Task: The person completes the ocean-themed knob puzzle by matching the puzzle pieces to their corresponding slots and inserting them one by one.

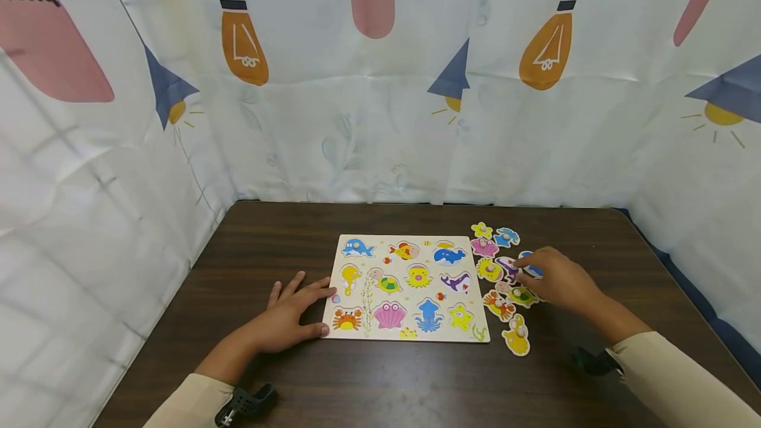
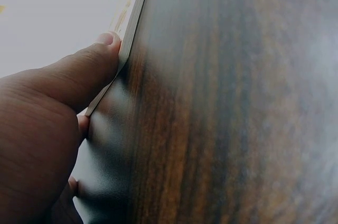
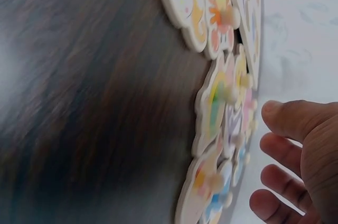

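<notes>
We see the left hand (image 1: pixel 290 317) lying beside the puzzle board (image 1: pixel 416 296), back upward, its fingers spread and fairly straight. The thumb rests at the board's near left corner, one or two fingertips touch its left edge, and the others reach the table (image 1: pixel 368 388) left of it. This hand is not clamped on anything.

To the right of the board, we find the right hand (image 1: pixel 561 281) above a cluster of loose pieces, its forearm slanting in from the near right. Thumb and fingers stand apart, slightly bent, with nothing between them; whether a fingertip touches a knob, we cannot tell.

Nearest those fingers, right of the board, lie the purple whale piece (image 1: pixel 507 268), the blue piece (image 1: pixel 532 267) and the turtle piece (image 1: pixel 523 296). The crab piece (image 1: pixel 499 306) sits just beside the board's right edge, and the seahorse piece (image 1: pixel 516 338) lies off its near right corner.
</notes>
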The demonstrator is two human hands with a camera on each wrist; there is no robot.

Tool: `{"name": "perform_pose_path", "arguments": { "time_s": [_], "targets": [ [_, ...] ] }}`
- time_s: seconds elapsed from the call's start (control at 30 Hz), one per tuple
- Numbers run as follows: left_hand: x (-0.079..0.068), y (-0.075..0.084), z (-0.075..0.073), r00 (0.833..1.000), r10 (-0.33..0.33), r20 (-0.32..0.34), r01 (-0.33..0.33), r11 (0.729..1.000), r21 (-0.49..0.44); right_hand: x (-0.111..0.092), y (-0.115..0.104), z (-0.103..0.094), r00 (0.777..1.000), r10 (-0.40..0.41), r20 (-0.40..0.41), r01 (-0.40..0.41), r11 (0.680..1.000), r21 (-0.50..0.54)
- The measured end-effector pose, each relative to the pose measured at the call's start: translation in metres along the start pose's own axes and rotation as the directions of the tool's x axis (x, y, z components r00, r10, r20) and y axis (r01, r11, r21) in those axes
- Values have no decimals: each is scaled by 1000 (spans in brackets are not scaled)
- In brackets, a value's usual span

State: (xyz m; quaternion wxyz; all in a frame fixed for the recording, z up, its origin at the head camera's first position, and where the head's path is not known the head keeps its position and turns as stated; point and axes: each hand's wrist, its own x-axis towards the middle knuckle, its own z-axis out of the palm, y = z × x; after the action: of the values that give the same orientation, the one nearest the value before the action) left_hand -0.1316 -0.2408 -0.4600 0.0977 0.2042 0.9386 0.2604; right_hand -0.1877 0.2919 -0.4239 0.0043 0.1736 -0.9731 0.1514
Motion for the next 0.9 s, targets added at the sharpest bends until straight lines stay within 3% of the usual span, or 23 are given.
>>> {"name": "perform_pose_path", "arguments": {
  "time_s": [0.63,0.9],
  "targets": [
    [0,-2,1,1000,17,-6,-17,1000,-6,-23,31,0,995,83,51,-83,996,13],
    [0,-2,1,1000,18,-4,-18,1000,-4,-28,33,5,997,70,10,-71,997,12]
  ]
}}
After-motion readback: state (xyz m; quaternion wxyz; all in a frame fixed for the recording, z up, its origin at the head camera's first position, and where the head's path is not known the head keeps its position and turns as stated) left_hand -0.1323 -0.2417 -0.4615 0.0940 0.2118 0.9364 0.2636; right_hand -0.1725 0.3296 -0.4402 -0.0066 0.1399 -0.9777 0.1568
